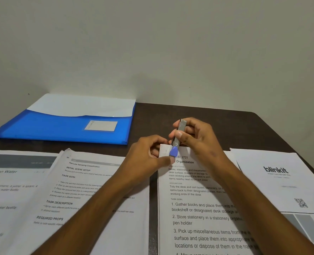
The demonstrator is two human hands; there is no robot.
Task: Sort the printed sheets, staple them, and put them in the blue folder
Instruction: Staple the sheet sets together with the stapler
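Stapler: the stapler (pixel 178 138) is the thing to find everything else by. It is small, silver, with a purple tip, and it stands tilted over the top left corner of one paper pile.

Right hand: the right hand (pixel 194 137) is curled round the stapler, with a finger and thumb on its sides (likely so it can squeeze it down).

Left hand: the left hand (pixel 149 153) sits just left of the stapler. Its thumb and fingers pinch the corner of the pile, I think to keep the pages lined up while the staple goes in.

Pile being stapled: the organization sheets (pixel 194 208) lie right under the stapler and run toward the person. The corner is between the stapler's two parts, so this pile looks like the one in hand now. I cannot tell if a staple is in yet.

Other piles: the perfume sheets (pixel 90 190) and the lemon water sheets (pixel 9 190) lie left of the stapler. The blinkit sheet (pixel 274 179) lies to its right. They are kept apart, likely so the sorts do not mix.

Blue folder: the blue folder (pixel 47 127) lies well to the left of the stapler and farther back on the dark table (pixel 226 118), near the wall. White paper shows above its pocket (it waits for the stapled piles).
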